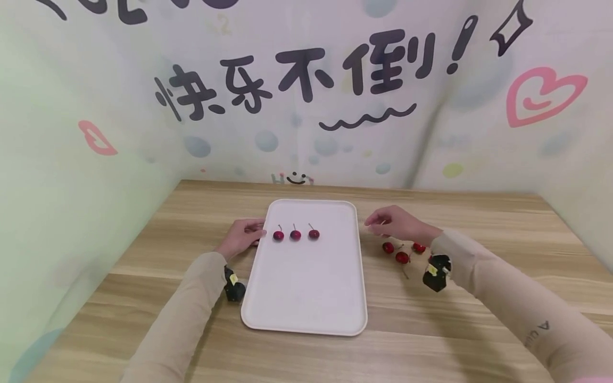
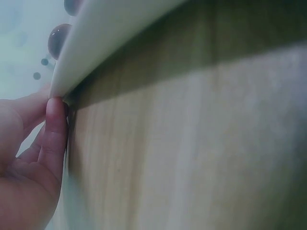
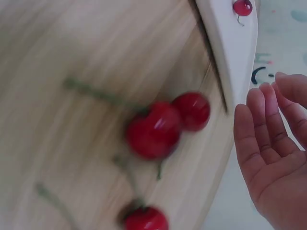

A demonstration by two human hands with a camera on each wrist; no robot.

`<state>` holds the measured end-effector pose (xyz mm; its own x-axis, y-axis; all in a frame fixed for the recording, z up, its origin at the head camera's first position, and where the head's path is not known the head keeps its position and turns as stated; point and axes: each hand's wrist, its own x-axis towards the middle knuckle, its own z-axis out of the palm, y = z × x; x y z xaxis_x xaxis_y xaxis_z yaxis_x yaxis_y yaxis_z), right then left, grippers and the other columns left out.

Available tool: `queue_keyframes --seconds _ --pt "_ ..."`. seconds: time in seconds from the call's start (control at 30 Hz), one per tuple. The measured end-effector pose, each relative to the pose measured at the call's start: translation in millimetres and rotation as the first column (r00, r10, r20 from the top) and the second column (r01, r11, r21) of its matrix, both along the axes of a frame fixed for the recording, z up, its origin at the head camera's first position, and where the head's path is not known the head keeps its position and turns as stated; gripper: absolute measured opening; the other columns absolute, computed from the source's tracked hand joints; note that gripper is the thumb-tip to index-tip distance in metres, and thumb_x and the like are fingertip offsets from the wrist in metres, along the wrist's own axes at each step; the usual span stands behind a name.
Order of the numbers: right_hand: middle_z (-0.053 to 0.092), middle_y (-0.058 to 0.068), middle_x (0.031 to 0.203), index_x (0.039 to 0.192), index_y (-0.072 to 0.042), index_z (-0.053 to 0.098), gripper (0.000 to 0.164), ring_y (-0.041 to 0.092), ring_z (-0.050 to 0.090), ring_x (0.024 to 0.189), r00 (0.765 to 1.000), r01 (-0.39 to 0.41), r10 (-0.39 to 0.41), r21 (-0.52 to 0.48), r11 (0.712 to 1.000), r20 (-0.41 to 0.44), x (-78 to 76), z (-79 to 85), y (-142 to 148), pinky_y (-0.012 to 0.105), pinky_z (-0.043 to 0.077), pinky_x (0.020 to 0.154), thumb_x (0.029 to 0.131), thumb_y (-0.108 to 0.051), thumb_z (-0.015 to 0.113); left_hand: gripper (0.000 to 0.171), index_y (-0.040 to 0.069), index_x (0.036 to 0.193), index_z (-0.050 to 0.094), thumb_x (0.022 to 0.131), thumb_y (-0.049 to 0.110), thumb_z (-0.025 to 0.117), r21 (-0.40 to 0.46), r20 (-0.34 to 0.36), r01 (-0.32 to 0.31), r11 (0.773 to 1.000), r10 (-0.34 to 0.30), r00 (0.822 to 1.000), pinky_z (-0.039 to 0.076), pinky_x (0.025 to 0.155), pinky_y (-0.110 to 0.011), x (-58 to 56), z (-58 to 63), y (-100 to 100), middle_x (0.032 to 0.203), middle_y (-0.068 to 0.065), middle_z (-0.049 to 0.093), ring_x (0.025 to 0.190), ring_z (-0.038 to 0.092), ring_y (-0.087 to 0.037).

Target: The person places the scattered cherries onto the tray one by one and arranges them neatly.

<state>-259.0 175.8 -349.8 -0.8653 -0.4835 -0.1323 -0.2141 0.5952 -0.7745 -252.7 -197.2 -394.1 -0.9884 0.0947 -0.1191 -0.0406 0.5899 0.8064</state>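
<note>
L hand (image 1: 241, 235) pinches white tray (image 1: 304, 287) rim. R hand (image 1: 398, 222), relaxed & empty, is nearer off-tray cherries (image 1: 402, 257), which lie R & bodyward of its fingertips (image 3: 243, 115).

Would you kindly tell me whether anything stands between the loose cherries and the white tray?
Nothing visible does: in the head view, only tabletop shows between the loose cherries and the near side of the white tray. The right hand is just beyond them.
</note>
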Motion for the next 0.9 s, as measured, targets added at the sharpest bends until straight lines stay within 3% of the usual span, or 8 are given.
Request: queue_keyframes --seconds 0.23,0.37,0.63,0.9 --pt "0.061 0.015 0.092 0.106 0.008 0.058 0.023 0.02 0.055 0.077 1.0 0.014 -0.014 0.029 0.999 -0.009 6.7 -8.4 26.6 0.032 0.049 0.069 0.088 -0.007 0.055 0.039 -0.002 0.125 0.05 0.088 0.008 0.057 0.02 0.0 0.0 1.0 0.0 1.0 0.051 0.065 -0.022 0.6 -0.5 -0.7 0.101 -0.018 0.059 0.075 0.056 -0.016" --pt "0.063 0.011 0.095 0.104 0.005 0.061 0.022 0.017 0.055 0.081 0.998 0.009 -0.004 0.077 0.997 -0.066 9.9 -15.2 35.2 0.029 0.047 0.072 0.087 -0.008 0.057 0.039 -0.002 0.125 0.05 0.088 0.008 0.057 0.03 0.0 0.005 1.0 -0.005 1.0 0.051 0.065 -0.022 0.2 -0.9 -0.8 0.101 -0.019 0.059 0.075 0.057 -0.015" --pt "0.063 0.01 0.092 0.102 0.005 0.061 0.019 0.022 0.057 0.086 0.998 -0.005 0.012 0.089 0.996 -0.069 15.6 -20.1 38.9 0.037 0.048 0.078 0.084 -0.001 0.058 0.04 -0.001 0.126 0.049 0.088 0.009 0.057 0.025 0.005 0.009 1.0 -0.009 1.0 0.052 0.068 -0.024 1.0 -0.4 -1.3 0.103 -0.019 0.058 0.078 0.056 -0.018" --pt "0.064 0.008 0.089 0.1 0.005 0.061 0.02 0.02 0.058 0.083 0.998 -0.024 0.03 0.097 0.995 -0.056 15.0 -23.9 34.7 0.033 0.048 0.075 0.081 0.001 0.06 0.04 -0.002 0.126 0.049 0.088 0.007 0.056 0.035 -0.004 0.015 0.999 -0.014 1.0 0.052 0.067 -0.023 2.0 -0.1 -0.7 0.102 -0.019 0.059 0.076 0.057 -0.016"
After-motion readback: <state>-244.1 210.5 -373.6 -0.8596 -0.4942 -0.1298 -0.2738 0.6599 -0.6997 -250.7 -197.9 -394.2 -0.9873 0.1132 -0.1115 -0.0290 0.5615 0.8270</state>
